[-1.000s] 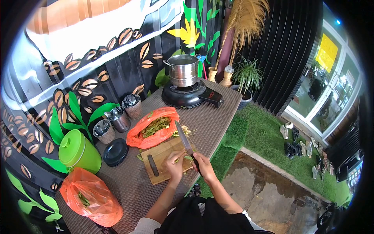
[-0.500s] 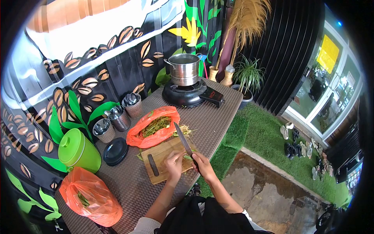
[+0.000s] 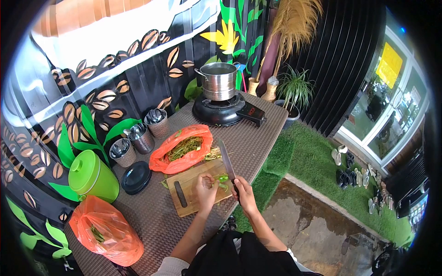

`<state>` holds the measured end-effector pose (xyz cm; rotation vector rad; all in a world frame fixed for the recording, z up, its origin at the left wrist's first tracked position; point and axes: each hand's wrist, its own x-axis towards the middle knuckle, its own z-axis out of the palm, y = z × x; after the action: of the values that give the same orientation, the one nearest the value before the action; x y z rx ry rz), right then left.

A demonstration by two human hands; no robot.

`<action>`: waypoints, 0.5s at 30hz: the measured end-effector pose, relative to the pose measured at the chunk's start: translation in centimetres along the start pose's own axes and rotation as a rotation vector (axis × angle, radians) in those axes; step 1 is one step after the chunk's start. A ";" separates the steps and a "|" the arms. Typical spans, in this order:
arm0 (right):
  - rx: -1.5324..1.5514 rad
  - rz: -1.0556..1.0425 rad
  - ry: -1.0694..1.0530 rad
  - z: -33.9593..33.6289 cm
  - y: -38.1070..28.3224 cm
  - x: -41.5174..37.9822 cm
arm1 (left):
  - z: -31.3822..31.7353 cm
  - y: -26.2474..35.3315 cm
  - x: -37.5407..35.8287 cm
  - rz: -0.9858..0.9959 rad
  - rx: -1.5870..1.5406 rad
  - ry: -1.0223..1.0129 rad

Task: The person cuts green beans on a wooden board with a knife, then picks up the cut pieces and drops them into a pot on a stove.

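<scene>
My right hand point(image 3: 245, 197) is closed round the dark handle of a kitchen knife point(image 3: 226, 160), its blade pointing up and away from me. Pinched fingers of my left hand point(image 3: 206, 189) hold a slim green vegetable piece point(image 3: 222, 178) beside the blade; its exact kind I cannot tell. Both hands are over a wooden cutting board point(image 3: 188, 209) with a dark handle slot. Just beyond the board lies an open orange plastic bag point(image 3: 157, 165) full of green and yellowish vegetable strips point(image 3: 186, 149). Pale trimmings point(image 3: 212, 154) lie at its right side.
A steel pot point(image 3: 218, 83) stands on a black portable stove point(image 3: 216, 112) at the far end of the table. Cutlery cups point(image 3: 141, 140), dark plates point(image 3: 136, 178), a green lidded container point(image 3: 93, 177) and a second orange bag point(image 3: 108, 234) line the left. The table's right edge point(image 3: 264, 161) runs close by.
My right hand has moved slightly right with the knife, whose blade now stands more upright. More of the green piece shows between the hands. My left hand stays nearly in place.
</scene>
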<state>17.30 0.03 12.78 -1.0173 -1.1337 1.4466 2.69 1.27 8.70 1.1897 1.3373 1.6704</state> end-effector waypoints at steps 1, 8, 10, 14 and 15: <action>0.005 -0.066 -0.002 -0.1 0.0 0.1 | -0.1 -1.4 -0.1 -0.271 -0.266 -0.062; -0.086 -0.165 -0.042 -0.6 0.6 -0.5 | 1.0 -0.3 0.6 -0.771 -1.121 -0.190; -0.063 -0.213 -0.072 -0.5 0.8 -0.7 | 0.8 -1.6 1.0 -0.711 -1.160 -0.171; -0.053 -0.202 -0.129 -0.8 0.8 -0.8 | 0.6 -0.9 1.0 -0.645 -1.051 -0.135; -0.052 -0.202 -0.127 -0.7 0.7 -1.0 | 0.6 -0.8 1.0 -0.616 -1.019 -0.129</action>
<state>18.02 -0.86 11.94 -0.8294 -1.3324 1.3404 2.83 2.57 8.20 0.2316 0.5056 1.4386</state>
